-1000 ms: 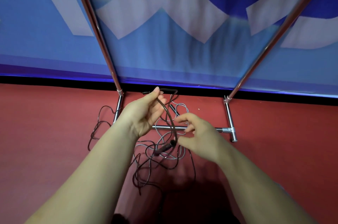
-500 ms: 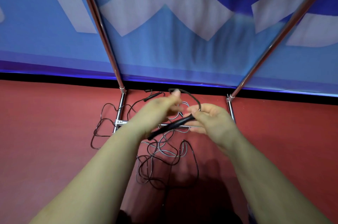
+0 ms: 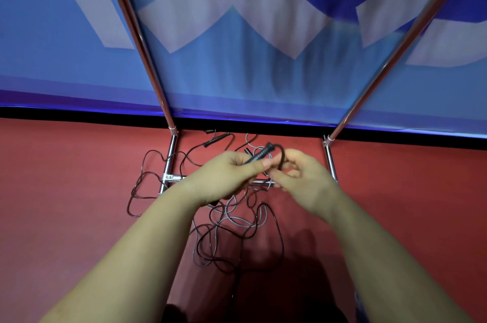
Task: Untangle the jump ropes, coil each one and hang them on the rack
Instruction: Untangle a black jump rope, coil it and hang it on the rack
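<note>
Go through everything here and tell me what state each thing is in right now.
Left hand: grips the black handle.
Right hand: pinches the black cord.
Jump ropes: tangled on the floor.
Rack: standing, nothing visibly hung.

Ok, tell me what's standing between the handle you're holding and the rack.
No solid thing blocks the handle, held by the left hand beside the right hand. The hindrance is its own cord, which runs into the tangled ropes on the floor, draped over the rack's base bar.
</note>
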### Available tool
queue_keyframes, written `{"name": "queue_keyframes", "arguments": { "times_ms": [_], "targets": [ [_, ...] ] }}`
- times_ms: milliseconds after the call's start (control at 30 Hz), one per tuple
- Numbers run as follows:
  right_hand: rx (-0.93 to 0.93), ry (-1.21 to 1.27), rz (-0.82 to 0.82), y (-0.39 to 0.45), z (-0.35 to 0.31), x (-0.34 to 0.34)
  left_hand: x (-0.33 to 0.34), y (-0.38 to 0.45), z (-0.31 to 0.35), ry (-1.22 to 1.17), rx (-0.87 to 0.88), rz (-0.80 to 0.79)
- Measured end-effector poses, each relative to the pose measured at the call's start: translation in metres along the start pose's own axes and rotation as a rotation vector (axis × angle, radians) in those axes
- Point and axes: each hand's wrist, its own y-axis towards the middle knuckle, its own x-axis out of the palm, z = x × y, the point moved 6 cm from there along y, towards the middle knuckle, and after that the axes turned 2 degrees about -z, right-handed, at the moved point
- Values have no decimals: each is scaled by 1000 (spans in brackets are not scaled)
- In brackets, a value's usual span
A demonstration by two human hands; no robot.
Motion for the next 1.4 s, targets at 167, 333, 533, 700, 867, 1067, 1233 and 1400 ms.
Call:
{"name": "queue_keyframes", "arguments": {
  "times_ms": [167,333,533,700,867,1067,1233,1400],
  "targets": [
    [103,-217,-30,0,19,7,-24,4,3,-378,57,294],
    [115,-436,57,-1,17,-4,-47,0,-8,-613,25,563],
    [248,197,82,1,17,1,-43,1,-11,-450,14,505],
    [284,517,63,-2,3,2,-25,8,-12,-179,18,356],
    [270,764,266,0,6,-19,-1,10,-18,-116,-99,41],
    [213,856,434,-1,10,-44,6,5,-20,-142,-221,-43],
    [245,729,231,3,8,-26,2,5,-17,-453,-260,57],
    [288,53,-303,-6,9,30,-13,8,-17,-777,-230,240]
  ]
}}
